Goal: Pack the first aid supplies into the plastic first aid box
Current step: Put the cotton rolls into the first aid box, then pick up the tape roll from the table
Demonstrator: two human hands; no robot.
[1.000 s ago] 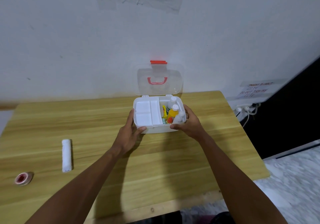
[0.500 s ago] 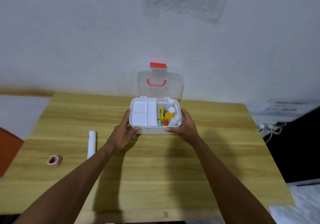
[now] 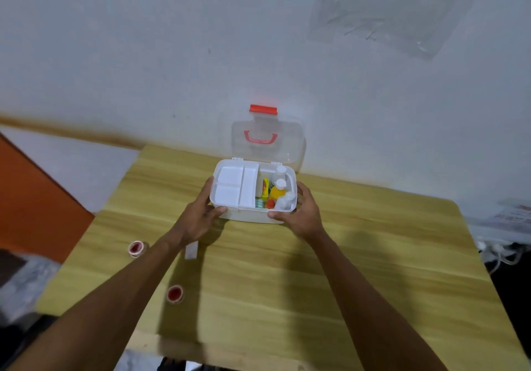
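Here, open first aid box (image 3: 253, 215) between hands, left hand (image 3: 201, 218), right hand (image 3: 301, 212) gripping its sides

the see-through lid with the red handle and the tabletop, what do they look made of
Clear hinged lid: looks like glossy transparent plastic, since the wall shows through it. Yellowish tabletop: wood-grain streaks, smooth matt finish; likely laminate or veneer, cannot tell which.

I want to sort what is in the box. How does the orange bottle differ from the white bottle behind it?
The orange bottle has an orange body; the white bottle looks pale all over. The orange bottle stands nearer the person, the white bottle nearer the lid hinge. Both have white caps, stand upright and sit in the box's right compartment, which both hands hold.
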